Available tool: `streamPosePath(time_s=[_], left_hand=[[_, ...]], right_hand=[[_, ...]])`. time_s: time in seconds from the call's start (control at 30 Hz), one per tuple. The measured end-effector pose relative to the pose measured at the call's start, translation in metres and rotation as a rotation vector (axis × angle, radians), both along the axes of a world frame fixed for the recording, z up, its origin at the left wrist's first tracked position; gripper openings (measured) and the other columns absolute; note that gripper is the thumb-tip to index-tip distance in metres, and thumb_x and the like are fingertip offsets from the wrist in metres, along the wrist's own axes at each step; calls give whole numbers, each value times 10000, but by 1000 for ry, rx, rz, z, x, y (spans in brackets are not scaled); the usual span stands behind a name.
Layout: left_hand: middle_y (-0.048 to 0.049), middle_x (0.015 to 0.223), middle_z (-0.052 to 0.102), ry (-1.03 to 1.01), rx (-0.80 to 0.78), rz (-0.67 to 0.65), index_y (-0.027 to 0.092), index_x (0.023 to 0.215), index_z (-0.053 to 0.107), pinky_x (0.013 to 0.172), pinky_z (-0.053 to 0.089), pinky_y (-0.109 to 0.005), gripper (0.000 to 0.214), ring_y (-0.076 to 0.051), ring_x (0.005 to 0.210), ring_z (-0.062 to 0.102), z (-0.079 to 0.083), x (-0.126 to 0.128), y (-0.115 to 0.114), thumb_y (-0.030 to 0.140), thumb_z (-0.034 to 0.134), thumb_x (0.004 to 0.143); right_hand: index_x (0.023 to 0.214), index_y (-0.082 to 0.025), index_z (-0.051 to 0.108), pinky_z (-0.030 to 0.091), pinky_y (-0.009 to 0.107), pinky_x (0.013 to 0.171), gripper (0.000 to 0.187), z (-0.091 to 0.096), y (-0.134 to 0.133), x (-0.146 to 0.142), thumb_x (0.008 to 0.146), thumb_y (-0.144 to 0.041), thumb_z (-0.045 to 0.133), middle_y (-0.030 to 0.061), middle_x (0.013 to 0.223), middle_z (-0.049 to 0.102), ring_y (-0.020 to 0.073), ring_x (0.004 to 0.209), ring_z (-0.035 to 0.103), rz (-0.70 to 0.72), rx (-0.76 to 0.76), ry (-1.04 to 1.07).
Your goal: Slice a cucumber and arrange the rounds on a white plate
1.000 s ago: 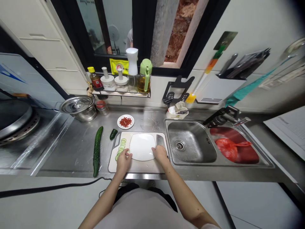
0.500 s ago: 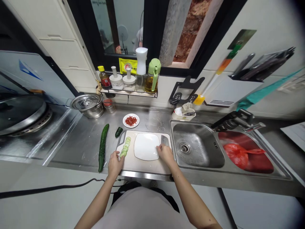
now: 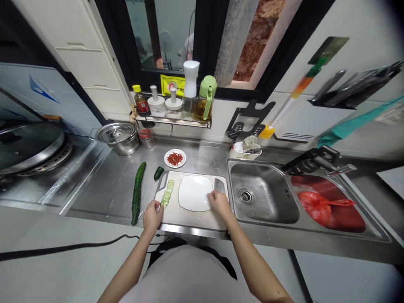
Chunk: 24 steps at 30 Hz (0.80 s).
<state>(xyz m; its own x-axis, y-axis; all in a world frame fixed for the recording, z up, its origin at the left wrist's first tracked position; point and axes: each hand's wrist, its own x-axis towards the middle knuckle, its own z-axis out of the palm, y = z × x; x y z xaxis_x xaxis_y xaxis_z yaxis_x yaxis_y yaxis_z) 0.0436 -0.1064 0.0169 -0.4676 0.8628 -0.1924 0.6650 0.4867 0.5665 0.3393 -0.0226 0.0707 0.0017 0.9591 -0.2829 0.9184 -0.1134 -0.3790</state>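
Cucumber slices (image 3: pixel 167 193), overlapping in a row along the left side of the cutting board (image 3: pixel 173 219), with the near end at the fingertips of the left hand (image 3: pixel 152 218). On that hand, thumb and forefinger right by the nearest slice; cannot tell whether clamped on it or merely touching. Across the board, the right hand (image 3: pixel 220 206), with fingers curled close together at the right edge of the white plate (image 3: pixel 195 192); cannot tell whether pinching the rim or just resting against it. White plate on the middle of the board, between the slices and the right hand. Just past that hand, a knife (image 3: pixel 219 185), partly covered by it. To the left, on the steel counter (image 3: pixel 101 193), a long cucumber (image 3: pixel 138 193), apart from the board. To the right, a sink (image 3: pixel 268 193), with a red bag (image 3: pixel 315 208) in the right basin. Farther off, a short cucumber piece (image 3: pixel 158 173) near the board's grey handle, then a small plate (image 3: pixel 167 160) of chopped red bits (image 3: pixel 175 158). Behind, a lidded pot (image 3: pixel 123 147) beside a red-topped jar (image 3: pixel 147 139). Against the wall, a shelf (image 3: pixel 179 122) of bottles and seasoning pots, below a dark-framed window (image 3: pixel 206 42).
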Motion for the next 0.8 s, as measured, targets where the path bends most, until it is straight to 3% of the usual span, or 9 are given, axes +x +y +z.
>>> streamPosePath(time_s=[0.1, 0.23, 0.37, 0.5, 0.63, 0.8], left_hand=[[-8, 743, 655, -197, 75, 89, 216, 826, 603, 653, 387, -252, 188, -179, 689, 604, 2, 5, 3, 379, 640, 740], [23, 627, 591, -641, 233, 217, 176, 784, 602, 621, 406, -235, 422, -131, 596, 552, 12, 19, 16, 510, 754, 575], [12, 649, 615, -908, 254, 181, 151, 772, 622, 656, 420, -232, 478, -115, 629, 568, 34, 38, 35, 478, 824, 487], [6, 668, 627, -1013, 267, 106, 148, 786, 638, 690, 433, -243, 452, -123, 668, 591, 59, 57, 51, 436, 837, 500], [-2, 699, 638, -1053, 295, 41, 152, 789, 644, 704, 443, -246, 416, -127, 693, 604, 80, 73, 62, 405, 835, 520], [4, 686, 627, -1096, 310, -21, 158, 769, 638, 683, 435, -236, 381, -113, 668, 579, 96, 87, 69, 378, 830, 524]], right_hand=[[913, -161, 672, 312, 253, 614, 280, 1, -1, 0, 929, -356, 471, 77, 745, 669, 182, 705, 601, 4, 19, 23], [877, -165, 667, 293, 247, 590, 263, 6, 0, -3, 921, -335, 471, 56, 684, 644, 167, 652, 568, 24, 65, 75], [853, -185, 650, 287, 242, 579, 230, 19, 1, -11, 909, -317, 470, 19, 638, 612, 152, 603, 536, 76, 152, 185], [840, -202, 637, 313, 236, 585, 181, 36, 5, -22, 883, -314, 502, 5, 688, 622, 141, 611, 531, 144, 238, 343], [838, -206, 635, 393, 258, 692, 131, 49, 11, -32, 856, -262, 518, 31, 828, 650, 155, 743, 561, 234, 323, 517], [909, -212, 654, 424, 296, 773, 144, 54, 17, -43, 841, -296, 559, 46, 910, 661, 172, 849, 568, 255, 303, 701]])
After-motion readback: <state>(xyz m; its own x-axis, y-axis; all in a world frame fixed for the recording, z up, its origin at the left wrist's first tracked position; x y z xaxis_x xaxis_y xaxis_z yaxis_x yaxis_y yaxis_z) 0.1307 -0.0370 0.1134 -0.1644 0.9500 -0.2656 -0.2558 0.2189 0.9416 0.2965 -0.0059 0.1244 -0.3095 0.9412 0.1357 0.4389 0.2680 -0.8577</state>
